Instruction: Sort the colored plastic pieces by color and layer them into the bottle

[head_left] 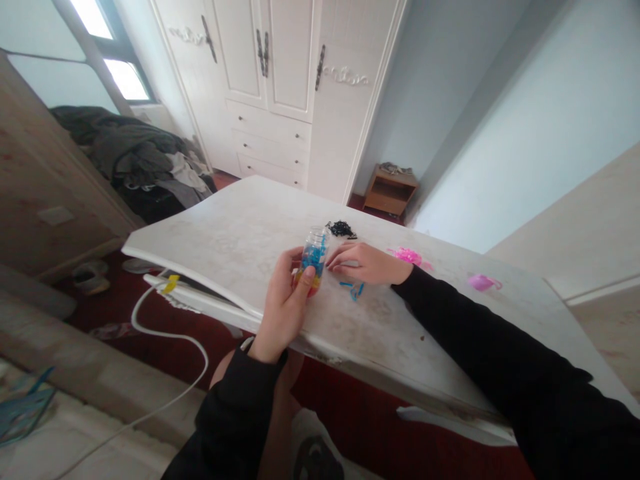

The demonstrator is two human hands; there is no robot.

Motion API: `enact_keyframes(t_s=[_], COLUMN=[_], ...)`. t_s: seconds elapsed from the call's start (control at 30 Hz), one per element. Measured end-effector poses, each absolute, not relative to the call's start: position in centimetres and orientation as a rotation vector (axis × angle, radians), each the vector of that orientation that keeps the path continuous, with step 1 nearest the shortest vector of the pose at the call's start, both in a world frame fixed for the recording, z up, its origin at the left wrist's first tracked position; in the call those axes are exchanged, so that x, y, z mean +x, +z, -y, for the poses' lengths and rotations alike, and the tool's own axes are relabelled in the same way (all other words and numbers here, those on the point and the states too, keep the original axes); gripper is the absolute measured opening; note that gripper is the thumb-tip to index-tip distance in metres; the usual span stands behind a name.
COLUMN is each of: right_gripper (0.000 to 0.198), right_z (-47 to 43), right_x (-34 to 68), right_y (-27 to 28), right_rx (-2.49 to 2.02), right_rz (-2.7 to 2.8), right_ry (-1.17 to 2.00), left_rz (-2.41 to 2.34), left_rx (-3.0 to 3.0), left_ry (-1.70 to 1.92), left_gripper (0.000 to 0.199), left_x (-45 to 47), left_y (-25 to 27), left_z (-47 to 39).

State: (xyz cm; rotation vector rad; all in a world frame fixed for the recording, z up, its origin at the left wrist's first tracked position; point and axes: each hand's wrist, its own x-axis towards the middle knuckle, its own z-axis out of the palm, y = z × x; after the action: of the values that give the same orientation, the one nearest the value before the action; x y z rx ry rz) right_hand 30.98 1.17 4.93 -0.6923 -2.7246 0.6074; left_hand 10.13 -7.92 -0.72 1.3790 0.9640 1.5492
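My left hand is wrapped around a small clear jar, which stands upright over the table near its front edge. Blue pieces fill the jar's upper part, above yellow and red ones lower down, partly covered by my thumb. Just right of the jar, my right hand is held low over the tabletop, fingers loosely bent and slightly apart, pointing at the jar. Its thumb is hidden, and no object shows in it. Several loose blue strips lie on the table below this hand.
On the white table are a pile of small black pieces, a pink pile and a pink-purple item. A white cable hangs at the left edge. Behind stand a white wardrobe and a small wooden cabinet.
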Motion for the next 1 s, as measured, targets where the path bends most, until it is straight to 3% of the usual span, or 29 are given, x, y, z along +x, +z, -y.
enact_keyframes(t_s=[0.3,0.63,0.77,1.0], right_gripper=[0.018,0.005,0.009,0.008], right_z=[-1.0,-0.4,-0.2,-0.3], right_x=[32.2,31.3,31.4,32.1], right_y=[7.0,6.3,6.6,7.7], right_rx=[-0.817,-0.997,-0.961,-0.792], right_rz=[2.836,2.915,2.958,3.01], right_ry=[0.974,0.799,0.716,1.005], left_rz=[-0.976,-0.972,-0.972,-0.967], left_rx=[1.348,1.362,1.369,1.377], left_ry=[1.533,1.525,1.53,1.528], left_gripper=[0.037,0.038,0.036,0.035], left_x=[10.2,10.1,10.1,10.1], left_y=[-0.8,-0.9,-0.8,-0.9], left_z=[7.9,7.9,8.0,8.0])
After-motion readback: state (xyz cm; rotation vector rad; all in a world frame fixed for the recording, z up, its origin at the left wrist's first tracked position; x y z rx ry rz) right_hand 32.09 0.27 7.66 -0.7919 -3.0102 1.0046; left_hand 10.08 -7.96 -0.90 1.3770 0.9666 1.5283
